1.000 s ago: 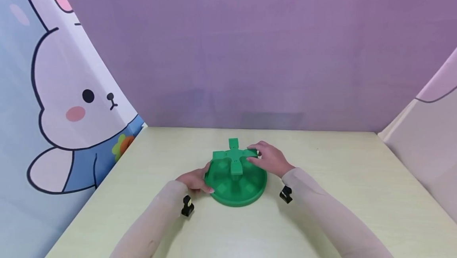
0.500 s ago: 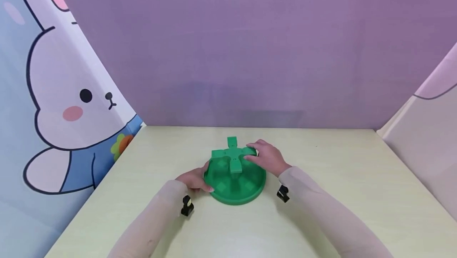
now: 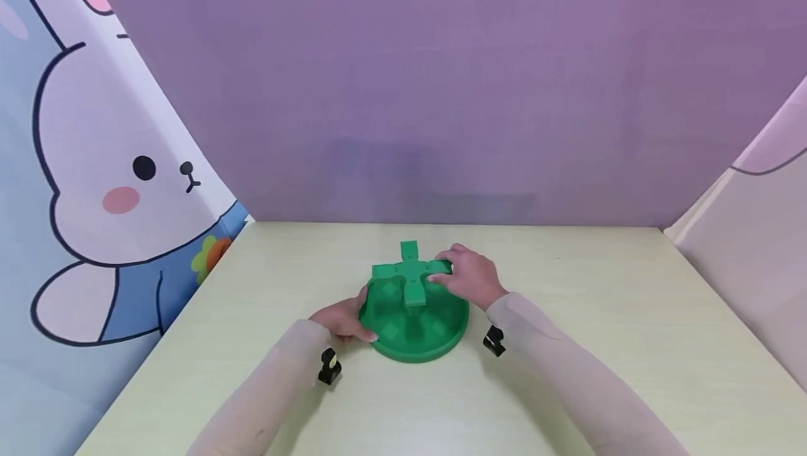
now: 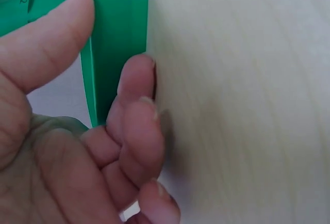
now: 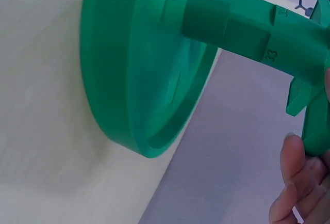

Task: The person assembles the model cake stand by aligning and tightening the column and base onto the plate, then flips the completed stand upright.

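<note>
A round green plastic base (image 3: pixel 419 352) with a raised rim lies on the table. From its middle rises a green post (image 5: pixel 242 28) marked with small numbers, topped by a green four-armed cross (image 3: pixel 412 272). My left hand (image 3: pixel 343 318) grips the base's left rim, thumb at the rim's upper edge and fingers (image 4: pixel 139 131) curled against its outer side. With thumb and fingers, my right hand (image 3: pixel 473 277) pinches the cross's right arm. The right wrist view shows fingers (image 5: pixel 294 157) beside the end of that arm.
The pale wooden table (image 3: pixel 599 344) runs back to a purple cloth wall (image 3: pixel 441 92). A cloth with a rabbit print (image 3: pixel 94 162) hangs at the left, and a pale panel (image 3: pixel 756 253) stands at the right. Small black clips (image 3: pixel 330 366) sit at the wrists.
My right thumb has shifted slightly inward along the cross's right arm. The head view has turned a little. My left hand keeps its grip on the base.
</note>
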The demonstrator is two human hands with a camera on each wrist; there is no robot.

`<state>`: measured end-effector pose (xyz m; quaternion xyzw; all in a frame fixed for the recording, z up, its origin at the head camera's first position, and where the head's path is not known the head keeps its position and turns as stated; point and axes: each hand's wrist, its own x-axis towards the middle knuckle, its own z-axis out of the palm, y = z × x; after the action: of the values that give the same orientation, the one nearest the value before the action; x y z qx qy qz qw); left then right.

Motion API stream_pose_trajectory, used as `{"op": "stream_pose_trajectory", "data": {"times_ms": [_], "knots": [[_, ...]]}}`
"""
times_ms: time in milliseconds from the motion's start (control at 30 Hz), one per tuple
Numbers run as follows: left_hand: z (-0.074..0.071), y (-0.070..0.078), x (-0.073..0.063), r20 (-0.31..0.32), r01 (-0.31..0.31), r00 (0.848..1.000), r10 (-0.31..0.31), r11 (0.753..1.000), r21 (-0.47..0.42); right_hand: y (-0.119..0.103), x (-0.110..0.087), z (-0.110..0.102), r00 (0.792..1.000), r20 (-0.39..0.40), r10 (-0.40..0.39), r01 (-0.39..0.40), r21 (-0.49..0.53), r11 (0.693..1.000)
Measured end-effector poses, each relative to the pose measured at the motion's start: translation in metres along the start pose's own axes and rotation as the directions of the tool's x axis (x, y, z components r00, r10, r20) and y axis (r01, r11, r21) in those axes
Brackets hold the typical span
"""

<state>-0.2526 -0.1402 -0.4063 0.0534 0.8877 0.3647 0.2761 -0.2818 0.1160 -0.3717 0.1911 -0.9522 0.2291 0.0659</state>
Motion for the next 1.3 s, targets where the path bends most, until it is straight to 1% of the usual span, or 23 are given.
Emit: {"op": "stream_pose_trajectory", "data": {"times_ms": [167, 200, 267, 300, 367, 433, 500, 533, 667, 733, 800, 900, 1000, 1067, 1133, 1200, 1300], "knots": [[0.003, -0.004, -0.008, 0.002, -0.008, 1.0, 0.008, 1.0, 0.008, -0.007, -0.01, 0.007, 0.999, -0.036, 0.027, -0.028, -0.037, 0.999], [0.003, -0.006, -0.008, 0.007, -0.017, 1.0, 0.017, 1.0, 0.009, -0.009, -0.012, 0.007, 0.998, -0.044, 0.033, -0.035, -0.043, 0.998], [0.003, -0.007, -0.007, 0.018, -0.024, 1.0, 0.024, 1.0, 0.002, -0.011, -0.015, 0.009, 0.997, -0.06, 0.055, -0.057, -0.031, 0.998], [0.002, -0.007, -0.007, 0.036, -0.04, 0.999, 0.039, 0.999, 0.008, -0.011, -0.016, 0.01, 0.996, -0.066, 0.067, -0.068, -0.02, 0.997], [0.001, -0.007, -0.007, 0.05, -0.057, 0.997, 0.057, 0.998, 0.001, -0.012, -0.016, 0.008, 0.995, -0.055, 0.085, -0.085, 0.01, 0.996], [0.001, -0.007, -0.007, 0.06, -0.063, 0.996, 0.064, 0.998, -0.011, -0.011, -0.015, 0.004, 0.995, -0.022, 0.098, -0.097, 0.044, 0.994], [0.001, -0.006, -0.006, 0.064, -0.071, 0.995, 0.072, 0.997, -0.01, -0.009, -0.015, -0.002, 0.996, 0.036, 0.085, -0.087, 0.063, 0.994], [0.002, -0.006, -0.006, 0.053, -0.064, 0.997, 0.064, 0.998, -0.011, -0.008, -0.014, -0.006, 0.994, 0.073, 0.079, -0.085, 0.079, 0.993], [-0.003, -0.004, -0.011, 0.033, -0.044, 0.999, 0.042, 0.998, 0.045, 0.007, -0.015, -0.018, 0.98, 0.189, 0.065, -0.098, 0.175, 0.98], [-0.003, -0.005, -0.014, 0.028, -0.024, 0.999, 0.023, 0.998, 0.053, 0.02, -0.02, -0.02, 0.972, 0.222, 0.081, -0.133, 0.233, 0.963], [-0.004, -0.006, -0.016, 0.01, -0.002, 1.0, 0.001, 0.999, 0.042, 0.033, -0.026, -0.02, 0.965, 0.24, 0.105, -0.173, 0.283, 0.943], [-0.007, -0.01, -0.014, -0.041, 0.034, 0.999, -0.034, 0.999, -0.003, 0.051, -0.028, -0.019, 0.949, 0.284, 0.134, -0.237, 0.367, 0.9], [-0.009, -0.012, -0.011, -0.085, 0.056, 0.995, -0.059, 0.997, -0.046, 0.064, -0.029, -0.015, 0.92, 0.349, 0.176, -0.323, 0.426, 0.845], [-0.01, -0.013, -0.008, -0.091, 0.063, 0.993, -0.069, 0.996, -0.066, 0.07, -0.029, -0.012, 0.896, 0.399, 0.196, -0.376, 0.442, 0.814], [-0.011, -0.013, -0.005, -0.086, 0.064, 0.994, -0.07, 0.995, -0.075, 0.074, -0.03, -0.008, 0.874, 0.44, 0.207, -0.414, 0.45, 0.791], [-0.012, -0.012, -0.003, -0.08, 0.065, 0.994, -0.07, 0.996, -0.068, 0.076, -0.031, -0.004, 0.856, 0.471, 0.212, -0.44, 0.449, 0.778], [-0.013, -0.012, 0.001, -0.08, 0.066, 0.994, -0.071, 0.996, -0.056, 0.075, -0.032, 0.001, 0.843, 0.497, 0.208, -0.452, 0.443, 0.774]]}}
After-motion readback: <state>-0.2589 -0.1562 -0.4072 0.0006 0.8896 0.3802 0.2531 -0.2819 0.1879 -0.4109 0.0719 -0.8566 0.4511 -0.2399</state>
